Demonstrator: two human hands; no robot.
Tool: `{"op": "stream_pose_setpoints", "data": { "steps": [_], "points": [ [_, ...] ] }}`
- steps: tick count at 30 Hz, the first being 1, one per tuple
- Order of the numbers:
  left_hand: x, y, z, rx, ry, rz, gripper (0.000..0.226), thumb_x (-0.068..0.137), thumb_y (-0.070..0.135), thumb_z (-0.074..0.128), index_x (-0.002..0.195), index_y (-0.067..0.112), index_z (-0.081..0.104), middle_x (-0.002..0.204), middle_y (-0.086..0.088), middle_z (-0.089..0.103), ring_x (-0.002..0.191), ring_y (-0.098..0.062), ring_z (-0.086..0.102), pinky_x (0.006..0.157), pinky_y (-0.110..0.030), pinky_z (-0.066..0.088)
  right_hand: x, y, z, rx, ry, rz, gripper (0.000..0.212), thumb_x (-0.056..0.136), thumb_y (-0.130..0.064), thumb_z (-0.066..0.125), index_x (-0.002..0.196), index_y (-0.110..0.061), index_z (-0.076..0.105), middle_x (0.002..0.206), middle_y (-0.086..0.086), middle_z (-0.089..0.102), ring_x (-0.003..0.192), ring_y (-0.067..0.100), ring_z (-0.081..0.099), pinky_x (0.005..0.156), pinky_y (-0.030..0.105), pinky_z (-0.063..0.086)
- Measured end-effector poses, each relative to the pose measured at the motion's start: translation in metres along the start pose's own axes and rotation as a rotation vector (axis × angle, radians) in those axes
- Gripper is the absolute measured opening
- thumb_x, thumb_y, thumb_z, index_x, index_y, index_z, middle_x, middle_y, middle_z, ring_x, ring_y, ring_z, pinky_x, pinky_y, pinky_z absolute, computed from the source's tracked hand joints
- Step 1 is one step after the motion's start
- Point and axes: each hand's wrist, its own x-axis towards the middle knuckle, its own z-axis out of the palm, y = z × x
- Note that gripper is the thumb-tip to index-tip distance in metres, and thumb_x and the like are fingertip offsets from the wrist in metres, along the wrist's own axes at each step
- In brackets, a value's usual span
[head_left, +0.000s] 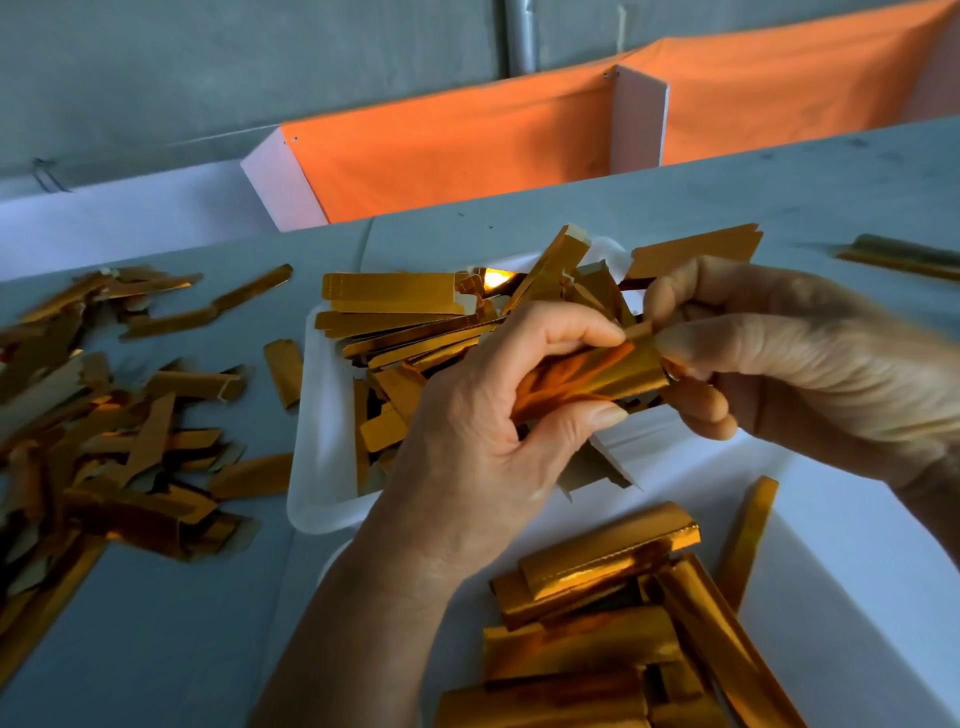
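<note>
A shiny gold foil-card piece (597, 376) is held between both hands above a white tray (322, 467). My left hand (498, 431) grips its left part, thumb below and fingers curled over the top. Its right end is pinched by the fingers and thumb of my right hand (800, 364). The tray holds several flat gold card strips (410, 306). Nearer to me, a second white tray (852, 561) holds several folded gold pieces (608, 561).
A loose heap of gold strips (104, 447) covers the grey table (156, 623) at the left. One more strip (904, 257) lies at the far right. Behind the table stand white dividers (639, 119) with orange cloth (457, 150).
</note>
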Motion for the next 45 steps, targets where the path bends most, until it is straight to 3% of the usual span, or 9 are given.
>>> {"op": "stream_pose_setpoints", "data": {
  "steps": [3,6,9,13,18,24,30,34,45],
  "points": [
    [0.0,0.0,0.0,0.002,-0.001,-0.004,0.035,0.082,0.016,0.067,0.113,0.022,0.05,0.11,0.005,0.064,0.105,0.0,0.059,0.084,-0.008,0.045,0.0,-0.001,0.002,-0.011,0.051,0.009,0.03,0.052,-0.006,0.082,0.076,-0.015,0.067,0.057,0.003,0.051,0.042,0.013,0.05,0.041,0.019,0.044],
    [0.0,0.0,0.0,0.0,-0.003,-0.003,0.035,0.083,0.017,0.066,0.113,0.025,0.049,0.111,0.005,0.063,0.106,-0.001,0.059,0.085,-0.009,0.045,0.001,-0.002,0.005,0.01,0.091,0.003,0.014,0.063,-0.005,0.066,0.073,-0.014,0.066,0.055,0.004,0.048,0.041,0.013,0.048,0.039,0.019,0.042],
    [0.0,0.0,0.0,-0.004,0.002,0.006,0.034,0.083,0.016,0.066,0.112,0.025,0.05,0.11,0.003,0.064,0.105,-0.002,0.06,0.085,-0.01,0.046,0.0,-0.001,0.004,0.021,0.079,-0.005,0.024,0.06,0.002,0.075,0.074,-0.014,0.066,0.056,0.004,0.048,0.042,0.014,0.049,0.04,0.02,0.043],
    [-0.001,-0.002,-0.001,0.026,0.007,0.011,0.031,0.085,0.022,0.067,0.112,0.025,0.053,0.111,0.0,0.064,0.105,-0.008,0.061,0.084,-0.015,0.049,-0.001,-0.001,0.003,0.053,0.048,-0.033,0.035,0.052,-0.022,0.085,0.08,-0.013,0.066,0.059,0.005,0.051,0.045,0.014,0.052,0.043,0.02,0.046],
    [0.0,-0.002,-0.001,0.09,0.024,0.023,0.031,0.084,0.024,0.063,0.113,0.027,0.053,0.11,-0.001,0.064,0.104,-0.014,0.061,0.084,-0.025,0.053,0.001,0.0,0.01,-0.002,0.131,-0.061,0.031,0.051,-0.005,0.078,0.077,-0.01,0.061,0.057,0.004,0.052,0.042,0.013,0.05,0.041,0.019,0.044],
    [0.0,-0.003,0.0,0.257,0.091,0.074,0.032,0.084,0.016,0.069,0.115,0.011,0.062,0.101,-0.002,0.066,0.094,-0.018,0.062,0.076,-0.034,0.055,0.001,0.001,0.007,-0.087,0.067,-0.075,0.038,0.053,-0.02,0.087,0.08,-0.013,0.062,0.056,0.003,0.054,0.045,0.013,0.052,0.043,0.02,0.045],
    [0.002,-0.006,0.003,0.344,0.079,0.164,0.041,0.083,0.011,0.069,0.122,0.004,0.06,0.117,-0.004,0.065,0.106,-0.02,0.061,0.087,-0.041,0.052,0.001,0.002,0.002,-0.206,0.063,-0.096,0.031,0.053,-0.005,0.083,0.075,-0.019,0.065,0.055,0.002,0.055,0.044,0.013,0.054,0.043,0.02,0.045],
    [0.003,-0.005,0.003,0.355,0.037,0.164,0.045,0.085,0.015,0.061,0.128,0.004,0.053,0.116,-0.003,0.065,0.105,-0.022,0.059,0.087,-0.038,0.051,0.001,0.001,0.0,-0.113,-0.007,-0.107,0.024,0.065,-0.027,0.078,0.081,-0.017,0.065,0.062,-0.001,0.058,0.049,0.012,0.055,0.048,0.019,0.047],
    [0.003,-0.002,0.005,0.35,-0.013,0.163,0.048,0.089,0.021,0.054,0.135,0.006,0.045,0.115,-0.004,0.063,0.105,-0.019,0.058,0.087,-0.031,0.05,0.004,0.013,-0.008,0.071,-0.009,-0.049,0.028,0.064,-0.021,0.079,0.088,-0.015,0.066,0.063,0.003,0.046,0.044,0.008,0.045,0.044,0.019,0.04]
  ]
}}
